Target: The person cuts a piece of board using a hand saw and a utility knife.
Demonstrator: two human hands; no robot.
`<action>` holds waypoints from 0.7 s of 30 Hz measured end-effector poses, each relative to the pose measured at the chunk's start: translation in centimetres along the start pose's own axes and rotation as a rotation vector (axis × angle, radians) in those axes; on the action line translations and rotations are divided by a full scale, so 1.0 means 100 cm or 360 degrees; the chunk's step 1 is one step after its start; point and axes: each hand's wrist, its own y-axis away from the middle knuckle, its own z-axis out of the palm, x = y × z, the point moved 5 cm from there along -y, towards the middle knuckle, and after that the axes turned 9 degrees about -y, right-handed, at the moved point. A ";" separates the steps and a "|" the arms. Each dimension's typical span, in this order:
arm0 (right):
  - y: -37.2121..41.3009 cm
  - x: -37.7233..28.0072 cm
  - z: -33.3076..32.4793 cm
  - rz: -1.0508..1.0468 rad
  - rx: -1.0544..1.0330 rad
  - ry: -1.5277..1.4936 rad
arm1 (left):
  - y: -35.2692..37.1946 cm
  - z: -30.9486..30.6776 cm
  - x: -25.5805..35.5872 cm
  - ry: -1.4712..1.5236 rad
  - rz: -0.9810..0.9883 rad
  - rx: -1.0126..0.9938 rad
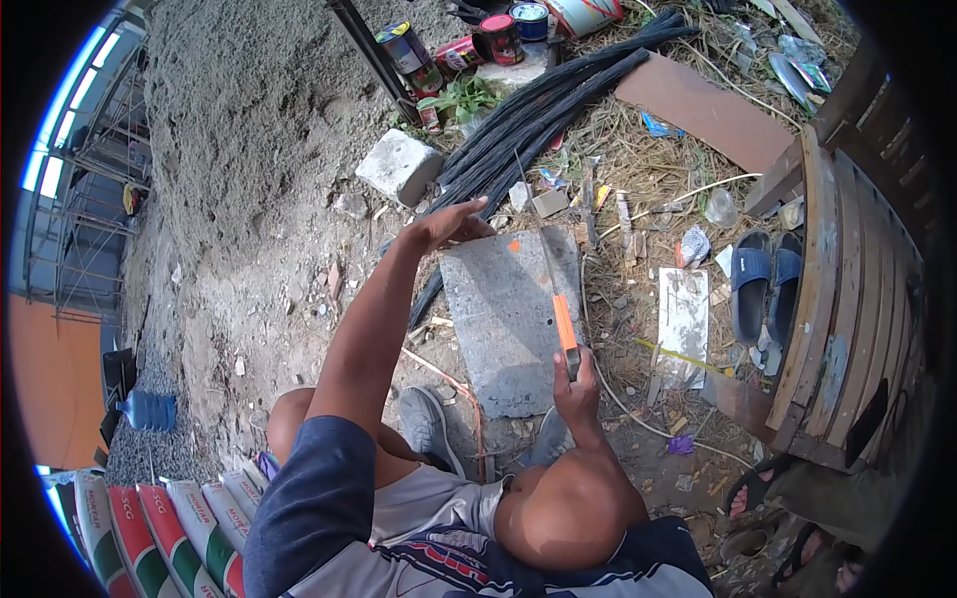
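Right hand with fingers clamped on the orange-handled thin blade at centre frame, left hand with fingers apart, flat on the far edge of a rough grey rectangular slab, long black rods bundled above, blue sandals at right, gritty sand at upper left.

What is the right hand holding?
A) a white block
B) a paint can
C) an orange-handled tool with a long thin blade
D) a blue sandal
C: the right hand grips the orange-handled tool, its thin blade reaching over the grey slab; the left hand rests at the slab's far edge.
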 end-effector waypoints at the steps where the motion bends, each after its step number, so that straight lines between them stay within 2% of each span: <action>1: 0.002 0.001 -0.001 -0.0001 -0.0003 0.0000 | 0.005 0.001 0.002 0.0002 0.0000 0.0002; 3: 0.003 0.000 -0.001 -0.0093 0.0029 0.0025 | 0.008 0.002 0.002 0.0266 0.0009 -0.0164; 6: 0.004 -0.001 0.000 -0.0024 0.0002 0.0003 | 0.007 0.003 -0.002 0.0366 0.0034 -0.0201; 10: 0.005 -0.004 0.000 -0.0063 0.0016 0.0071 | 0.002 0.002 0.000 0.0307 0.0014 -0.0146; 12: 0.004 -0.003 0.001 -0.0035 0.0042 0.0062 | -0.004 0.000 0.003 0.0078 -0.0025 -0.0039; 19: 0.003 -0.002 -0.002 0.0060 -0.0001 -0.0021 | -0.008 0.006 0.003 0.0176 0.0012 -0.0077; 21: 0.003 -0.003 -0.001 -0.0035 0.0031 0.0038 | -0.011 0.006 0.001 0.0107 0.0043 -0.0039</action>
